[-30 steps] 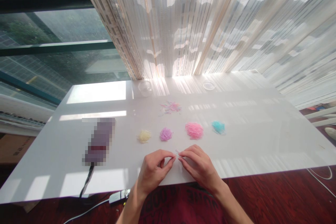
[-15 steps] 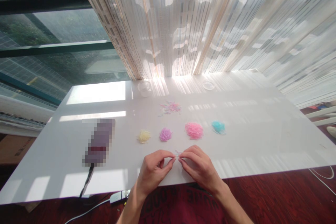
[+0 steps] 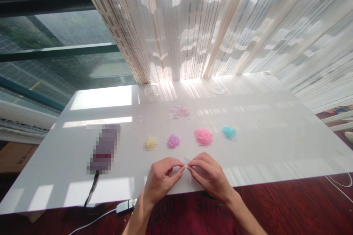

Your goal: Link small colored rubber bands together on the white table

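Close to the table's front edge, my left hand [image 3: 164, 174] and my right hand [image 3: 207, 172] face each other, both pinching with thumb and forefinger. Between the fingertips shows a thin pale strand [image 3: 186, 161], too small to make out its kind. Beyond my hands lie separate heaps of short thin strands: a yellow heap [image 3: 151, 143], a purple heap [image 3: 173, 141], a large pink heap [image 3: 203, 137] and a turquoise heap [image 3: 229, 133]. Farther back is a loose scatter of mixed-colour strands [image 3: 179, 112].
On the white table [image 3: 264, 136], a round clear container [image 3: 151, 93] and a clear round lid or dish [image 3: 219, 89] stand at the back by the curtain [image 3: 187, 36]. A blurred purple object [image 3: 104, 148] with a black strap lies left. A power strip [image 3: 125, 206] hangs below the front edge.
My hands hold nearly the same pinch, with only tiny fingertip shifts around the strand. The view drifts slightly; the heaps stay put.
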`<state>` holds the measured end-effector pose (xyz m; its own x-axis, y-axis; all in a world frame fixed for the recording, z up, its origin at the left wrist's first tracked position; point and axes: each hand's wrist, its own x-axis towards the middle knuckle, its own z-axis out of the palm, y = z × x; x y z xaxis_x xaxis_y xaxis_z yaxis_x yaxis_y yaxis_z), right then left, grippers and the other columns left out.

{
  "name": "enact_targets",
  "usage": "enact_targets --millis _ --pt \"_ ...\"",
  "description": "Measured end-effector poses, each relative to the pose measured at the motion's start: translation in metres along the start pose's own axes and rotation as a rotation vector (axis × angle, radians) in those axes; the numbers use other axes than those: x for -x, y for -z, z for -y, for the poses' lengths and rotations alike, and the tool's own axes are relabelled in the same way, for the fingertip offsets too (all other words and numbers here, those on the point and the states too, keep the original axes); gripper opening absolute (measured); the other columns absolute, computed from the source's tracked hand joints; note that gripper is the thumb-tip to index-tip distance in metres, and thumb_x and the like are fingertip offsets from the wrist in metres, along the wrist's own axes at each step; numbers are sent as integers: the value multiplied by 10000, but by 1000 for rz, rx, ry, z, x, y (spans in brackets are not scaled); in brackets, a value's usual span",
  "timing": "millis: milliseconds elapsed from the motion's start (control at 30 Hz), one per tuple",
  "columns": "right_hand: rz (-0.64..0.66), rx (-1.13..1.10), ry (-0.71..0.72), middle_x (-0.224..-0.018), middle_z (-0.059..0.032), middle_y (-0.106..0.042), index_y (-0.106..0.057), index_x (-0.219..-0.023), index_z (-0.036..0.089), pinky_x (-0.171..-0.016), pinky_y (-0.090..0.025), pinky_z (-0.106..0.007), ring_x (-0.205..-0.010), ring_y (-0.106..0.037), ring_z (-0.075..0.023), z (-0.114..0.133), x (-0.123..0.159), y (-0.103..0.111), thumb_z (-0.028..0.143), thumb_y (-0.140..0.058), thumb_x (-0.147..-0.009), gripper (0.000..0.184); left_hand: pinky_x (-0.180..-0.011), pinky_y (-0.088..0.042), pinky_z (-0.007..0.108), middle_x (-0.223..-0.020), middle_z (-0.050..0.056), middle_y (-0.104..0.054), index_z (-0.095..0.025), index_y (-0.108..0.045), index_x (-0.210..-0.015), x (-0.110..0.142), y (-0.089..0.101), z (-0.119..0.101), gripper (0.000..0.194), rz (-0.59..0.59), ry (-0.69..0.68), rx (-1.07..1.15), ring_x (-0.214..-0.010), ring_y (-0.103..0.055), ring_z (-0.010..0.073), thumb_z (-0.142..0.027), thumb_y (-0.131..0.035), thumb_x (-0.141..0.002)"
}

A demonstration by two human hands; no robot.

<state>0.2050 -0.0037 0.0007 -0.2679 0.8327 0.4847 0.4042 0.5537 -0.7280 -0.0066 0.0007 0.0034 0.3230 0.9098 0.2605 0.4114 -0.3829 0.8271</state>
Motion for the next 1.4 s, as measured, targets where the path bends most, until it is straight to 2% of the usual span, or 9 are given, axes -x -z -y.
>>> enact_targets --millis 467,867,1100,1200,1300,1400 --pt "4 3 24 -848 -41 -710 -691 -1038 209 -707 -543 -299 -784 -626 -180 0 1 1 131 -635 -995 105 -621 -512 214 -865 9 -793 -212 -752 -1041 0 -1 -5 93 10 -77 -98 -580 -605 107 -238 -679 -989" --pt "30 13 18 -830 -37 -701 -687 -1003 218 -696 -538 -303 -771 -626 -187 0 1 1 131 -639 -986 101 -601 -489 221 -799 3 -774 -207 -740 -942 3 6 -7 69 -1 -87 -137 -556 -578 107 -189 -680 -971" --pt "26 -1 -2 -823 -34 -700 -692 -992 226 -688 -556 -309 -770 -642 -184 0 0 2 146 -624 -996 105 -634 -523 224 -782 12 -766 -205 -743 -946 1 4 -11 93 4 -76 -139 -598 -639 119 -212 -659 -985" --pt "36 3 -2 -839 -40 -704 -692 -1010 230 -693 -566 -318 -785 -648 -189 0 0 3 152 -633 -992 99 -635 -528 216 -814 19 -776 -203 -748 -949 2 9 -7 95 -3 -93 -143 -612 -648 114 -208 -660 -986" --pt "43 10 -12 -858 -46 -706 -690 -1012 233 -708 -572 -332 -801 -652 -194 0 1 2 151 -633 -988 103 -596 -510 205 -850 30 -787 -200 -760 -947 4 26 0 113 -109 -97 -217 -600 -631 105 -224 -657 -988" --pt "42 10 -16 -859 -47 -699 -681 -1009 232 -708 -570 -338 -801 -647 -196 0 1 2 139 -626 -984 111 -577 -481 210 -789 12 -761 -194 -777 -935 9 52 9 148 -377 -14 -452 -510 -531 84 -280 -666 -983"
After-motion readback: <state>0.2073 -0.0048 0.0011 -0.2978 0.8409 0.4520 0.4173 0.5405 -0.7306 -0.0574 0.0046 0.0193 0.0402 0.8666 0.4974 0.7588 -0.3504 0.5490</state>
